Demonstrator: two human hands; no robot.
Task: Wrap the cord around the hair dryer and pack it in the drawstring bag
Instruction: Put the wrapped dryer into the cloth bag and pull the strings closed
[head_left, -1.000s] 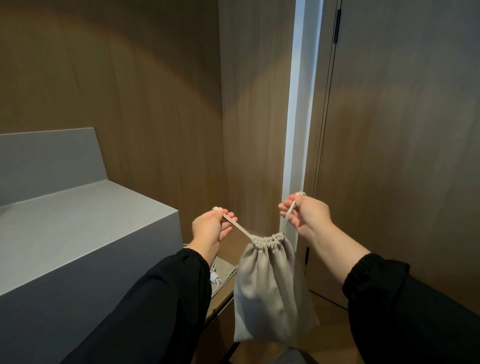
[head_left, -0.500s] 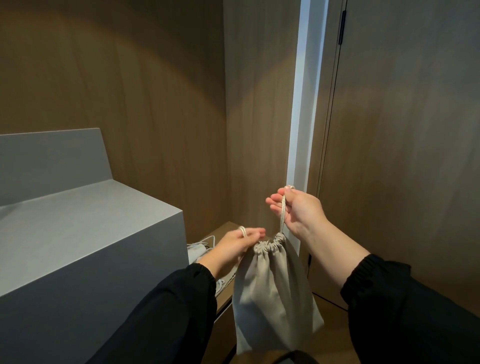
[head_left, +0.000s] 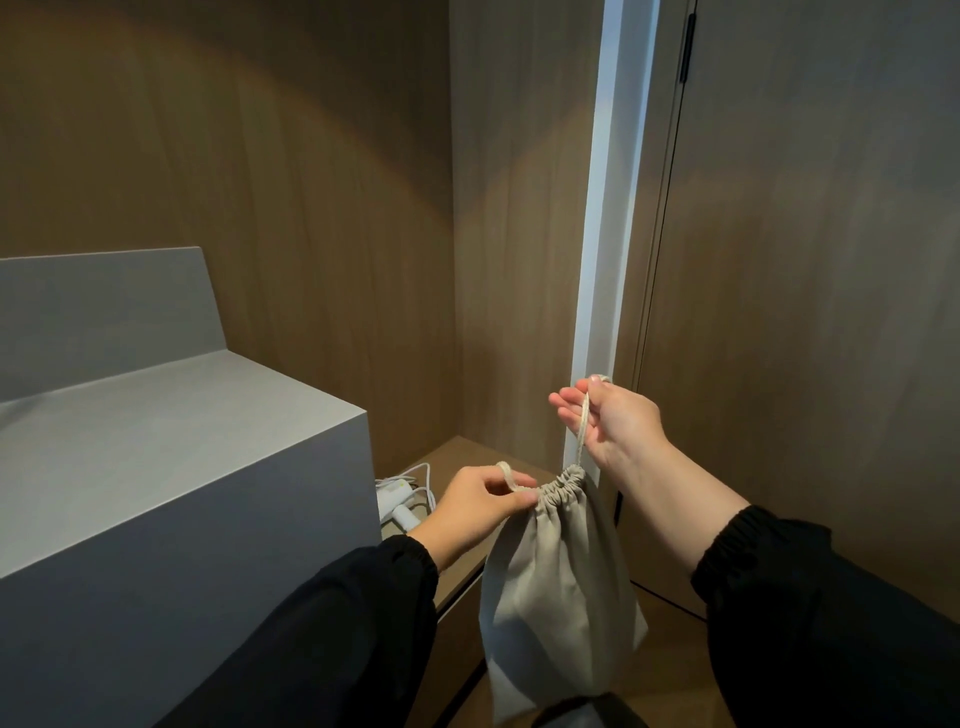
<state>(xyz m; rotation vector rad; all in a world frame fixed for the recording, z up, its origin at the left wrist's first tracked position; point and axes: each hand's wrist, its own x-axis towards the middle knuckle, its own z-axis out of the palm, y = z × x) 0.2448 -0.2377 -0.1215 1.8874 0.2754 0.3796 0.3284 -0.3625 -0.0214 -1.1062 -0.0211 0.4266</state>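
A beige drawstring bag (head_left: 561, 597) hangs in front of me, its neck gathered shut. My right hand (head_left: 618, 421) is above the neck and grips one drawstring (head_left: 583, 431), which runs straight up from the gathers. My left hand (head_left: 478, 501) is at the left of the neck, with thumb and fingers pinched on the other drawstring loop right against the gathered cloth. What the bag holds is hidden. A white appliance with a white cord (head_left: 397, 493) lies on a low wooden shelf (head_left: 457, 462) behind my left hand.
A large grey block (head_left: 182, 441) with a raised back fills the left side, its corner close to my left forearm. Wood panel walls stand behind, with a bright vertical strip (head_left: 608, 208) and a closed door (head_left: 805, 312) to the right.
My left hand has dropped from pulling its string out to the left and now sits at the bag's neck. My right hand's string has turned from slanted to vertical.
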